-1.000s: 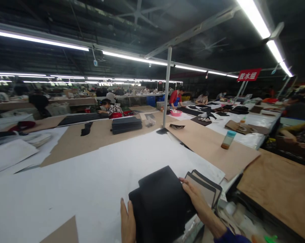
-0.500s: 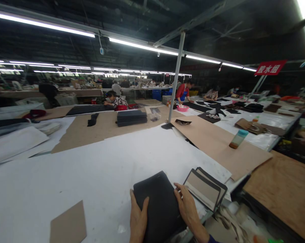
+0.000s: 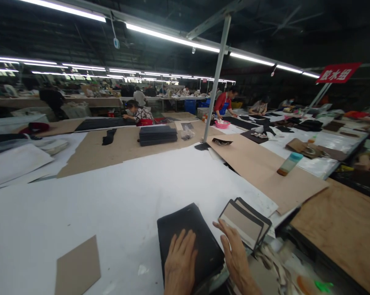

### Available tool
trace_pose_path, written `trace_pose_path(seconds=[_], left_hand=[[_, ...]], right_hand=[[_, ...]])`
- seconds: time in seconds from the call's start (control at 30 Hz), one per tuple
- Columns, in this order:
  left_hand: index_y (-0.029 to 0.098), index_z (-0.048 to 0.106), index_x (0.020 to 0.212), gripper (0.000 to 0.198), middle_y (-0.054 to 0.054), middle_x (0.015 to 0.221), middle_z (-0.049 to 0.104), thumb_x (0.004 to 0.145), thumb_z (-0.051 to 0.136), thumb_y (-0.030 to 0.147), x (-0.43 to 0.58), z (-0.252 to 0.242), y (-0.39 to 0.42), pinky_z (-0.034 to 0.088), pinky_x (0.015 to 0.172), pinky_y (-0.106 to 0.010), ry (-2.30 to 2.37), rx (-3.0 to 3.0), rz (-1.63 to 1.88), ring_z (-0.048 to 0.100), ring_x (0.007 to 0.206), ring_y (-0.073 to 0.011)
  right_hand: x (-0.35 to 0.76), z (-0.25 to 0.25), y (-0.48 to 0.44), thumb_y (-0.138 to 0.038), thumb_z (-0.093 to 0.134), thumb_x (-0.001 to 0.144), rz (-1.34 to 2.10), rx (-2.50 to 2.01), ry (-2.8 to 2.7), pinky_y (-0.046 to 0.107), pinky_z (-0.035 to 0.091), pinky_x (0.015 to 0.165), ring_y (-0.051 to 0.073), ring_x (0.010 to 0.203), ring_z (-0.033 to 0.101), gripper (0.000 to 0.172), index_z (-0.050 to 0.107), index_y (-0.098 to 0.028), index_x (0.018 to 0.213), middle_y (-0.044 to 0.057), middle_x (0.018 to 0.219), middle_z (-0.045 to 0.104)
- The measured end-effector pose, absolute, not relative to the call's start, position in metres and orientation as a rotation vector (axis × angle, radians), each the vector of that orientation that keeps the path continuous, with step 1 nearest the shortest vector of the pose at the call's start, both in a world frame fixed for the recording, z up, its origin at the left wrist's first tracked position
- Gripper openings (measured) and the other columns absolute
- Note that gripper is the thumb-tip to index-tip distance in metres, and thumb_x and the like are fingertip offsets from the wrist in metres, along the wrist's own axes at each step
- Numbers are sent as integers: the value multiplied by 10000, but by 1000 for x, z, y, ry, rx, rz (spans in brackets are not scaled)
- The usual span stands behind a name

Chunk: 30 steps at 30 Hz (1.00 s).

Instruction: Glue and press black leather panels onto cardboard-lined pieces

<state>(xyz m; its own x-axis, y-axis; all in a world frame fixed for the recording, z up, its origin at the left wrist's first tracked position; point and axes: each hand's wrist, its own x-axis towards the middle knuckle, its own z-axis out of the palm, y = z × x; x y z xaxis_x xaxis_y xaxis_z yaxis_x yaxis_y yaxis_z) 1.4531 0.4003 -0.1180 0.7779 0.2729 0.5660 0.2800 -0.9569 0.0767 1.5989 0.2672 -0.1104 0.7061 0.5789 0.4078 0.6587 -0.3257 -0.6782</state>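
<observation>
A stack of black rectangular sheets [image 3: 189,223] lies on the white table near its front edge. My left hand [image 3: 181,258] rests flat on top of it, fingers stretched out. Just right of the stack is my right hand [image 3: 234,250], its fingers apart and nothing in them; whether it touches the stack's edge I cannot tell. Beyond that hand lie a few beige panels with black borders [image 3: 243,221], overlapping at the table's right edge. A plain grey-brown panel [image 3: 78,266] sits by itself to the left.
A metal post [image 3: 217,82] rises behind the white table surface [image 3: 126,213]. Right of it, a bottle with a teal cap [image 3: 289,164] lies tilted on tan board [image 3: 255,159]. A dark stack [image 3: 158,136] stands farther back. Several people work at other tables.
My left hand has moved from the stack's left side onto its top and flattened. My right hand has opened, coming off the right edge. The view has shifted slightly.
</observation>
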Motion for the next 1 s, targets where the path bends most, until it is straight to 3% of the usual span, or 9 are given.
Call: trace_pose_path(seconds=[0.2, 0.43, 0.57, 0.8, 1.0], left_hand=[[174, 531, 1284, 417, 10, 1298, 631, 871, 486, 129, 1451, -108, 402, 555, 932, -445, -444, -2995, -953, 581, 1198, -234], [196, 611, 1182, 349, 7, 1254, 663, 889, 430, 146, 1450, -112, 406, 556, 910, -456, -421, -2990, -1132, 606, 1161, -244], [202, 634, 1142, 352, 6, 1247, 668, 871, 424, 117, 1450, -113, 407, 545, 922, -461, -406, -3024, -1150, 604, 1163, -254], [194, 618, 1188, 361, -29, 1253, 664, 888, 422, 143, 1449, -111, 407, 541, 934, -482, -467, -3065, -1121, 596, 1175, -272], [191, 625, 1186, 368, -43, 1231, 676, 835, 514, 184, 1448, -118, 408, 518, 976, -500, -479, -3156, -1159, 592, 1175, -292]], right_hand=[[1589, -108, 238, -322, 422, 953, -206, -2281, -1384, 475, 454, 1010, 293, 1293, 485, 469, 438, -307, 1421, 61, 1379, 564], [1579, -100, 278, -275, 441, 966, -439, -2364, -1602, 450, 406, 1075, 261, 1371, 387, 472, 412, -227, 1435, 40, 1409, 541], [1579, -94, 303, -287, 437, 973, -379, -2364, -1713, 490, 383, 1093, 275, 1380, 365, 466, 412, -199, 1431, 11, 1387, 564], [1580, -90, 259, -306, 443, 964, -401, -2460, -1625, 496, 381, 1089, 245, 1339, 426, 441, 450, -271, 1404, 15, 1391, 559], [1573, -67, 338, -311, 363, 997, -87, -2438, -1725, 556, 301, 1146, 293, 1412, 310, 439, 444, -206, 1415, 2, 1411, 537]])
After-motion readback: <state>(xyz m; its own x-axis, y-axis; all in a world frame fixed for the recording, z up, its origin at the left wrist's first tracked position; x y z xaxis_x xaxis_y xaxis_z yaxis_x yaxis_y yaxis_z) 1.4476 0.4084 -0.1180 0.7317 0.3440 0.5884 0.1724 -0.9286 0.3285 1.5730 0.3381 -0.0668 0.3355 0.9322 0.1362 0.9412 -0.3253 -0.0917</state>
